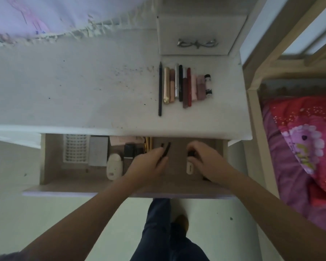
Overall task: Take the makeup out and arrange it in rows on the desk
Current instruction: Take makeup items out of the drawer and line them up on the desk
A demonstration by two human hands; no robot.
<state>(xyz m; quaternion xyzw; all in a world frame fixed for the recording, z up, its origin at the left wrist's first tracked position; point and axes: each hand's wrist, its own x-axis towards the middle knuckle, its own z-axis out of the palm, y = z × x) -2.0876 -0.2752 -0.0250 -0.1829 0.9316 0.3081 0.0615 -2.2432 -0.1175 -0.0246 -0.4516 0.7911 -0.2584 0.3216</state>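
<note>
Below, inside the open drawer [45, 159], thin dark sticks [166, 147] are pinched by the left hand [149, 166]; a white tube [190, 164] is gripped by the right hand [207, 162]. At twelve o'clock, a makeup row [184, 87] is laid on the desk [83, 91].

Makeup row [184, 85] lay on desk [83, 91], right side, before small cabinet [201, 34]. Open drawer [51, 178] below front edge; both hands inside. Bed [299, 147] to right.
</note>
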